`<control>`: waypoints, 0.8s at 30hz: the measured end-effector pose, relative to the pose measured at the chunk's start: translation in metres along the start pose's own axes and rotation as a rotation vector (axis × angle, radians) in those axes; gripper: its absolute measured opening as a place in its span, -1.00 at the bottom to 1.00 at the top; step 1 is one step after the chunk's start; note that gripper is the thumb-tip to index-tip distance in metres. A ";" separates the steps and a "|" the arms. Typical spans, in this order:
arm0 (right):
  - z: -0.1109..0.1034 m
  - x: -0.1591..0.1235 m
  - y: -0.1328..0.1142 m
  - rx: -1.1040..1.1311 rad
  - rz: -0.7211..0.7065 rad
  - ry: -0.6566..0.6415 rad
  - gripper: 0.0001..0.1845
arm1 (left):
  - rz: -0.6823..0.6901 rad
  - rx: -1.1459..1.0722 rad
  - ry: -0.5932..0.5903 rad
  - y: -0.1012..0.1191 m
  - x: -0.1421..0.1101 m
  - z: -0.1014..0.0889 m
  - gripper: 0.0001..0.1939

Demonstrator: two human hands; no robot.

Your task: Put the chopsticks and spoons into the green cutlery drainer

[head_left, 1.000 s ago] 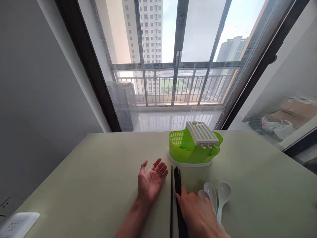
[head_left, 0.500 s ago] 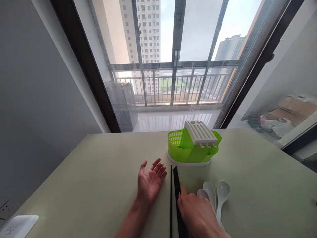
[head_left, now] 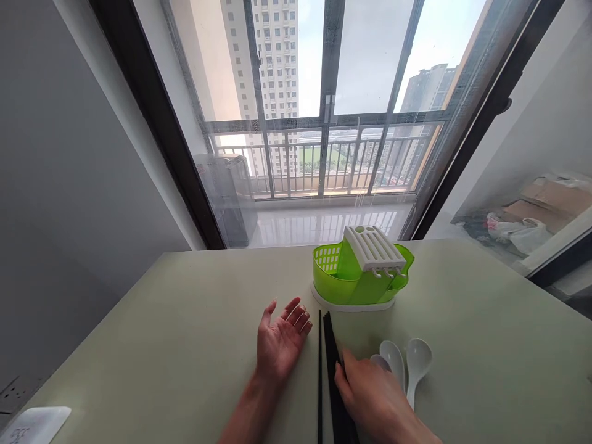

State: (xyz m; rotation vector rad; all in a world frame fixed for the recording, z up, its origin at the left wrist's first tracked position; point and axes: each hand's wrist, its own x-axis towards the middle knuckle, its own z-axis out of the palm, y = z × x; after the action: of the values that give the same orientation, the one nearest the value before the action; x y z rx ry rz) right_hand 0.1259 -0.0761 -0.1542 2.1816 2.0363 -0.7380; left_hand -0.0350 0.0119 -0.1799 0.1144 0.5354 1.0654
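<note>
My left hand (head_left: 281,345) rests palm up on the table (head_left: 185,333), fingers loosely spread and holding nothing. Just right of it lies a lone black chopstick (head_left: 319,376). A bundle of black chopsticks (head_left: 332,370) lies alongside, pointing away from me. My right hand (head_left: 374,394) is closed at the bundle's right side, thumb and fingers against the chopsticks. Beyond that hand are white spoons: a right one (head_left: 419,359), a middle one (head_left: 393,357) and a smaller one (head_left: 380,362), their handles partly hidden by the hand.
A green utensil basket (head_left: 342,291) with a white slotted top (head_left: 375,248) and small hooks stands on a white base at the table's far side. A white object (head_left: 44,422) sits at the lower left. Behind the table is a glass window (head_left: 296,219).
My right hand has shifted slightly and its fingers have curled in against the chopstick bundle. My left hand stays nearly where it was.
</note>
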 end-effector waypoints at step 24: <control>-0.008 0.004 -0.044 -0.087 -0.071 0.092 -0.66 | 0.067 -0.012 0.014 0.000 -0.001 0.001 -0.67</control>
State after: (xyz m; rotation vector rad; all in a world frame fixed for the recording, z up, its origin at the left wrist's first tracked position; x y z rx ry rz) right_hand 0.0864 -0.0642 -0.1370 2.1444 2.1566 -0.5539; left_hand -0.0350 0.0109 -0.1783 0.1147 0.5411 1.1352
